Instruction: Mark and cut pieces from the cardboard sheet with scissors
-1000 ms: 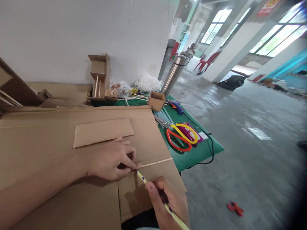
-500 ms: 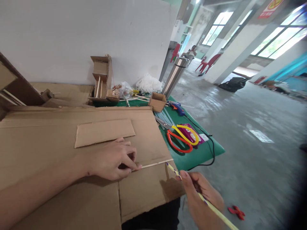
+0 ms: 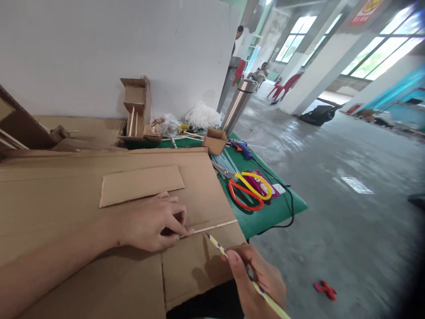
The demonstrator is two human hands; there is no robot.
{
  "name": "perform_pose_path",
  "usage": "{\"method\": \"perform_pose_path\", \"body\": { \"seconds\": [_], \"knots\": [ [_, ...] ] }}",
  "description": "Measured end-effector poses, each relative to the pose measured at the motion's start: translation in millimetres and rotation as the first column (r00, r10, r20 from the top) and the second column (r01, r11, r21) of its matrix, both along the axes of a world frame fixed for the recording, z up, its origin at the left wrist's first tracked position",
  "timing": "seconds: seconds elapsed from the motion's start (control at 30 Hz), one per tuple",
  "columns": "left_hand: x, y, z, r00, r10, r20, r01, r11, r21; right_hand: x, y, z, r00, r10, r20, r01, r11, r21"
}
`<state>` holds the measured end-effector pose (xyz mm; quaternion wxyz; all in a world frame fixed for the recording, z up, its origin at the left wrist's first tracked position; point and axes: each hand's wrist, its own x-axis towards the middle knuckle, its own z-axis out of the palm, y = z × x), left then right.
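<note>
My left hand [image 3: 159, 223] rests on the large cardboard sheet [image 3: 195, 261], its thumb and fingertips closed on a thin wooden stick [image 3: 215, 227]. The stick lies flat and reaches to the sheet's right edge; its left end is hidden under my fingers. In my right hand [image 3: 254, 274] is a pale yellow pencil [image 3: 217, 245] with purple spots, held in a writing grip. Its dark tip is just below the stick, near my left fingertips. Beyond my left hand lies a cut cardboard strip [image 3: 141, 185].
Scissors [image 3: 250, 190] with red and yellow handles, a blue glue gun [image 3: 244, 150] and its cord lie on the green tabletop [image 3: 275, 217]. Behind stand a small cardboard box [image 3: 215, 141], a metal flask [image 3: 239, 106] and a cardboard shelf piece [image 3: 136, 108]. Two people are in the background.
My right hand has moved left with the pencil, its tip going from near the stick's right end to below the stick by my left fingers. My left hand stays on the stick.
</note>
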<state>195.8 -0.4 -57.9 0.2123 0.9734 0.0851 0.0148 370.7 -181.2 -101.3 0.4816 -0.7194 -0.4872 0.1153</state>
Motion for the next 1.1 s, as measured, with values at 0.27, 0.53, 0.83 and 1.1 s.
{"method": "perform_pose_path", "body": {
  "seconds": [0.27, 0.53, 0.83, 1.1],
  "knots": [
    [-3, 3, -5.1, 0.997, 0.064, 0.034, -0.06, 0.993, -0.097, 48, 14, -10.2, 0.973, -0.058, 0.225, 0.027, 0.99, 0.14],
    [0, 3, 1.3, 0.996, 0.075, 0.044, -0.069, 0.991, -0.111, 63, 35, -20.3, 0.887, 0.129, 0.444, -0.15, 0.989, 0.012],
    [0, 2, -3.6, 0.995, 0.089, 0.051, -0.083, 0.992, -0.097, 70, 61, -12.8, 0.879, 0.243, 0.41, -0.24, 0.969, -0.06],
    [1, 3, -7.9, 0.994, 0.093, 0.065, -0.088, 0.993, -0.081, 65, 44, -7.8, 0.993, 0.032, 0.113, -0.049, 0.987, 0.156]
  ]
}}
